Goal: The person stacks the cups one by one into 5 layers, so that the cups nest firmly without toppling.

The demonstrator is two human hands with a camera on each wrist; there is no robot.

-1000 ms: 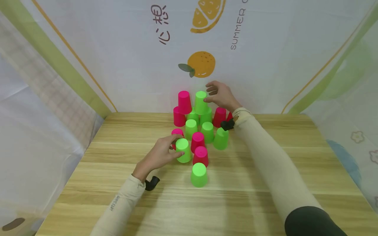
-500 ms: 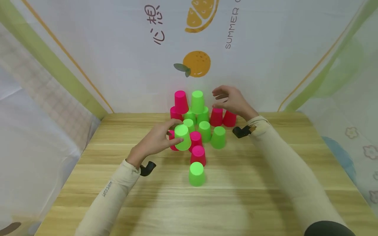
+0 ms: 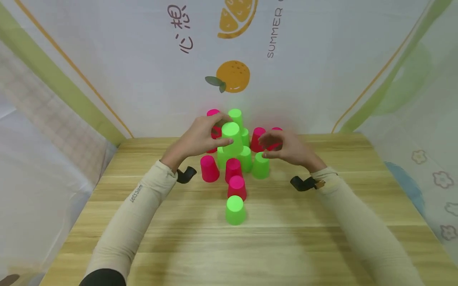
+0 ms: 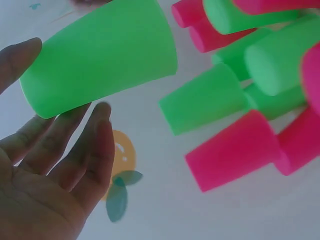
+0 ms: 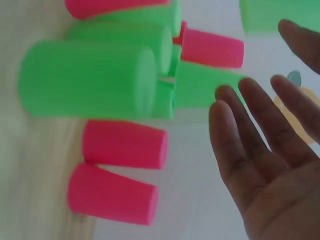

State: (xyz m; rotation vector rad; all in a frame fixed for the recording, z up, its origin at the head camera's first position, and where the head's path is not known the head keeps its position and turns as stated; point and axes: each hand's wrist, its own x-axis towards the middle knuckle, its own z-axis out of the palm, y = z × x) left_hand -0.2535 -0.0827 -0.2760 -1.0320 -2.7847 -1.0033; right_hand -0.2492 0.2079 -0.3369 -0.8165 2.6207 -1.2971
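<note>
My left hand holds an upside-down green cup between thumb and fingers, over two green cups in the middle of the group. In the left wrist view this held green cup hangs apart from the cups behind it. Nothing is in my right hand, which hovers with relaxed fingers near a green cup and two pink cups at the right. At the back, a pink cup and a green cup stand on top of other cups, partly hidden by the left hand.
A pink cup stands at the left of the group. Towards the front are two more pink cups and a green cup on the wooden table. A printed white cloth hangs behind the table.
My left hand has lifted the green cup from the left front, moving it back and right over the middle cups. My right hand has drawn away from the upper back green cup, rightward and down.
</note>
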